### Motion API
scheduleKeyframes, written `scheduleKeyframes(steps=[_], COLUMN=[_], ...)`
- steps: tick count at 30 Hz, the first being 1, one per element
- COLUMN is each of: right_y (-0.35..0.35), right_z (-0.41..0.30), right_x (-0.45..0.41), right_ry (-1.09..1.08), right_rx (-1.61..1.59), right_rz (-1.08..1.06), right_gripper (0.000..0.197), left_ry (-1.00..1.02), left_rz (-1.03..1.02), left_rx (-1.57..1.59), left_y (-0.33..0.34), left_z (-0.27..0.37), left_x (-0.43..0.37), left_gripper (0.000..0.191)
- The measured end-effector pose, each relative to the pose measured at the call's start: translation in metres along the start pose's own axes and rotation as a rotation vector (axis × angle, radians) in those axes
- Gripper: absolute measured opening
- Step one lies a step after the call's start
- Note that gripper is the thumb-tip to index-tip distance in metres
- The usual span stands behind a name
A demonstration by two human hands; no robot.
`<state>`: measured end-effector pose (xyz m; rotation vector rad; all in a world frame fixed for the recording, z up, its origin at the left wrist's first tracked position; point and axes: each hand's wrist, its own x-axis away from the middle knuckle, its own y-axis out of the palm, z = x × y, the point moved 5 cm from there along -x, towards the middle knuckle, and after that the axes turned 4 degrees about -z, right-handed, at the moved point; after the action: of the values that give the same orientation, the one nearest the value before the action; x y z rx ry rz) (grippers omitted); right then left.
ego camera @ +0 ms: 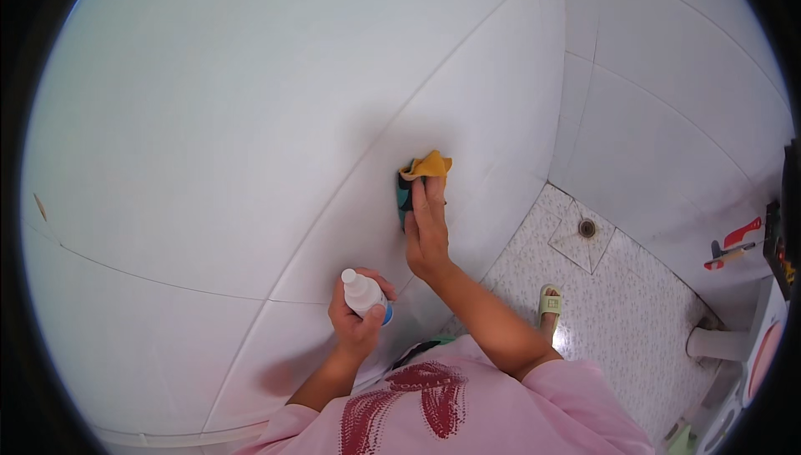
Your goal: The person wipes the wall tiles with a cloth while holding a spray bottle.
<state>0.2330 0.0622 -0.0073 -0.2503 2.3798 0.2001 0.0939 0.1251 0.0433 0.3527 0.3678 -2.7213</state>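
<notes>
My left hand (357,317) is wrapped around a white plastic bottle (364,294) with a narrow nozzle cap and a patch of blue low on its side. The bottle is held in front of my chest, close to the wall. Farther up, my right hand (428,223) presses a folded cloth (432,165) of yellow, teal and black against the white tiled wall (300,161). The fingers lie over the cloth and hide part of it. A thin grout line runs diagonally across the wall just left of the cloth.
A patterned tile floor (619,311) with a round drain (586,228) lies to the right. My slippered foot (550,308) stands there. By the right wall are a white basin pedestal (716,342) and a red-handled tool (743,233). A brown mark (40,207) shows on the left wall.
</notes>
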Motion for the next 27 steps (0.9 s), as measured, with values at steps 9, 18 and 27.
scheduleKeyframes(steps=[9,18,27], right_y=[0.001,0.014,0.011], right_z=[-0.020,-0.023,-0.003], right_x=[0.002,0.000,-0.014], right_ry=[-0.110,-0.238,-0.081], right_rx=[-0.008,0.125,0.258], right_rz=[-0.087,-0.094,-0.051], right_gripper=[0.051,0.050,0.060], left_ry=[-0.053,-0.029,0.008], left_rz=[-0.041,0.012,0.018], left_rx=[0.002,-0.031,-0.063], left_y=[0.026,0.009,-0.005], left_z=[0.023,0.004,-0.009], left_x=[-0.022,-0.008,-0.003], left_gripper=[0.036,0.052,0.051])
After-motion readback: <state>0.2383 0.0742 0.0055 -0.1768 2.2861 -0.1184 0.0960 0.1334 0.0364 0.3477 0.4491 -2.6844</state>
